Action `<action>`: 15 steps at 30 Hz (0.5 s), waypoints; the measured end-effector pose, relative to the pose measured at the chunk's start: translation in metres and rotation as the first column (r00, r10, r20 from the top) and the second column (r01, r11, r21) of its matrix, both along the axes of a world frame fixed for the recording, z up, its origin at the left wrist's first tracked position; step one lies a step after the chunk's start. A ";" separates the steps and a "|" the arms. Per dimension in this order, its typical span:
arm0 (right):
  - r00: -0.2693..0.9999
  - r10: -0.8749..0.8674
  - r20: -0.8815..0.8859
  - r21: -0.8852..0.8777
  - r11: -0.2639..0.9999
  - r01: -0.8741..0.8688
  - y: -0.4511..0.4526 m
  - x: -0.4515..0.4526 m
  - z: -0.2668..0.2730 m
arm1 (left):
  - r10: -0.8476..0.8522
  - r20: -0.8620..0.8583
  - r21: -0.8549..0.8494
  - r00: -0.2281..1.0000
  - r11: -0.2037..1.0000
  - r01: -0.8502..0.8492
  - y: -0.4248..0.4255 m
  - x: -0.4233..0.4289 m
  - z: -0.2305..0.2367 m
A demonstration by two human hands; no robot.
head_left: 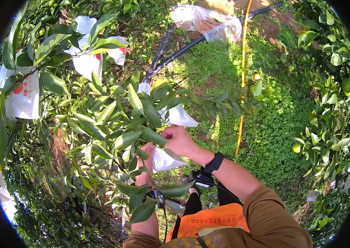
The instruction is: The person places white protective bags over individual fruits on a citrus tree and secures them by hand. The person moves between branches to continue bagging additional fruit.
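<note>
My left hand (144,163) reaches up among the leaves of a citrus tree (113,124), partly hidden by them. Its thumb and fingers are at the upper left edge of a white paper fruit bag (167,160) and appear to pinch it. Just above that bag is my right hand (179,142), its fingers curled in towards the branch. Leaves cover its fingertips, so whatever they touch is hidden. Another white paper bag (179,116) hangs right above my right hand, partly behind leaves.
More white bags (23,96) with red print hang at the upper left. A yellow hose (243,71) runs along the weedy ground, near black pipes (178,52) and a plastic sheet (212,21). Another citrus tree (330,124) bears fruit on the right. I wear an orange apron (212,218).
</note>
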State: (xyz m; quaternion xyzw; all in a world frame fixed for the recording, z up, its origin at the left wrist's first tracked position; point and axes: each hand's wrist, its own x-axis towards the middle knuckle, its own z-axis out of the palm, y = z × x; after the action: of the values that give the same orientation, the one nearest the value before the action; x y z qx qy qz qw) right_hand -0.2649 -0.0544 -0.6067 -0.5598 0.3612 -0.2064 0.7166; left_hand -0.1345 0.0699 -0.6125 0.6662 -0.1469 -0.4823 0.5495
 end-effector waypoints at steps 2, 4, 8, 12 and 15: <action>0.999 -0.042 0.032 0.161 0.986 0.037 0.003 -0.001 -0.007 | 0.024 0.019 0.015 1.000 1.000 -0.024 0.000 -0.002 0.003; 0.991 -0.086 0.100 0.340 0.939 0.047 0.007 -0.003 -0.014 | 0.030 -0.020 -0.020 0.999 0.999 -0.030 0.000 -0.002 0.004; 0.986 -0.108 0.125 0.348 0.935 0.058 0.007 0.000 -0.025 | 0.027 -0.032 -0.087 0.999 0.996 -0.030 -0.003 0.000 0.005; 0.998 -0.053 0.042 0.275 0.961 0.040 -0.002 0.003 -0.022 | 0.010 0.020 -0.013 1.000 1.000 -0.010 -0.006 0.005 0.007; 0.999 -0.018 -0.029 0.196 0.980 0.024 -0.001 0.004 -0.014 | 0.009 0.165 -0.012 0.986 1.000 -0.008 -0.007 0.006 0.009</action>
State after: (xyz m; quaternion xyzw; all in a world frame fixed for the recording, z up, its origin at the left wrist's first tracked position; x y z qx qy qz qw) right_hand -0.2611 -0.0558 -0.6207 -0.4855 0.3952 -0.1699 0.7611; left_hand -0.1289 0.0628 -0.6037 0.7013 -0.1918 -0.4223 0.5413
